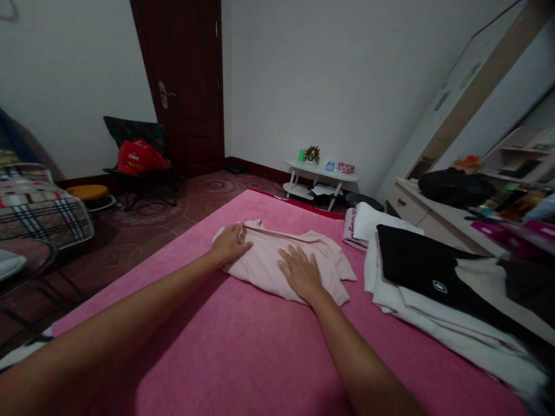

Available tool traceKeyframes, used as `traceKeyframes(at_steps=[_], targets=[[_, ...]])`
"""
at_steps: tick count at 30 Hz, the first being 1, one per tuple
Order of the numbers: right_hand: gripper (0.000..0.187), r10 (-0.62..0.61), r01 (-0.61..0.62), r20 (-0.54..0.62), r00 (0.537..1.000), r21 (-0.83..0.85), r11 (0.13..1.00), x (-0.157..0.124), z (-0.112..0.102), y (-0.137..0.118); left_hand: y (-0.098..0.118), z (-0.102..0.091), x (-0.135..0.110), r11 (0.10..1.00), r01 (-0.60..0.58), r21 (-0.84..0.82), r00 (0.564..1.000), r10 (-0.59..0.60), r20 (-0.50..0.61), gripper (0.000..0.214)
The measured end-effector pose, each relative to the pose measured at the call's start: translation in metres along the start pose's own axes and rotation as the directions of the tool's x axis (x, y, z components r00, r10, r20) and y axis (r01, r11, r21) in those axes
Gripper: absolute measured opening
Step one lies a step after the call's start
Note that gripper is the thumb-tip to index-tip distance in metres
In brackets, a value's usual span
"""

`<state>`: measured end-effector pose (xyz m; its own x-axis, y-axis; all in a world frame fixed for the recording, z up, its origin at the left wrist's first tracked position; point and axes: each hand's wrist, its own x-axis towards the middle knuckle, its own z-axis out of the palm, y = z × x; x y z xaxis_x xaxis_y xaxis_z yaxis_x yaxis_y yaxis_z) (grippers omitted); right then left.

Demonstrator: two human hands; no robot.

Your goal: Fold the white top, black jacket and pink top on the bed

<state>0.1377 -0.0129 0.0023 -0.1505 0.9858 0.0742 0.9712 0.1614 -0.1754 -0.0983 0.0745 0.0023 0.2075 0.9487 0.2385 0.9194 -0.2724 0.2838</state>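
Observation:
A pale pink garment point(264, 260), apparently a folded shirt, lies across the pink bed cover point(217, 352) in front of me. My left hand point(230, 245) rests on its left end, thumb held apart from the fingers. On the middle of the cloth, my right hand point(301, 274) lies flat with its fingers spread. The garment's far edge is bunched in a long fold, and a loose flap sticks out at its right end. What is under the cloth is hidden.
Folded white clothes point(416, 306) and a black garment point(416, 260) are stacked at right, with a white folded cloth point(368, 222) behind. Beyond the bed stand a small white table point(321, 169) and a chair with a red bag point(139, 156). A drawer cabinet point(407, 205) stands right.

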Motion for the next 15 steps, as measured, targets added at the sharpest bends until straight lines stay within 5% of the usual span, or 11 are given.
traceKeyframes(at_steps=[4, 9, 12, 15], targets=[[0.053, -0.004, 0.004, -0.026, 1.0, -0.025, 1.0, -0.002, 0.0, 0.001, -0.023, -0.015, 0.004, 0.97, 0.242, 0.026, 0.968, -0.24, -0.066, 0.075], [0.053, 0.005, -0.007, -0.041, 0.999, -0.046, 0.999, -0.003, 0.0, -0.002, -0.049, -0.036, -0.003, 0.914, 0.4, 0.062, 0.909, -0.405, 0.097, 0.068], [0.053, 0.004, -0.006, -0.048, 0.999, -0.053, 0.999, -0.003, 0.002, -0.002, -0.058, -0.037, -0.008, 0.897, 0.394, -0.198, 0.913, -0.357, 0.198, 0.048], [0.053, 0.006, -0.009, -0.061, 0.998, -0.054, 0.998, -0.004, 0.003, -0.002, -0.053, -0.031, -0.012, 0.735, 0.39, -0.554, 0.921, -0.31, 0.235, 0.034]])
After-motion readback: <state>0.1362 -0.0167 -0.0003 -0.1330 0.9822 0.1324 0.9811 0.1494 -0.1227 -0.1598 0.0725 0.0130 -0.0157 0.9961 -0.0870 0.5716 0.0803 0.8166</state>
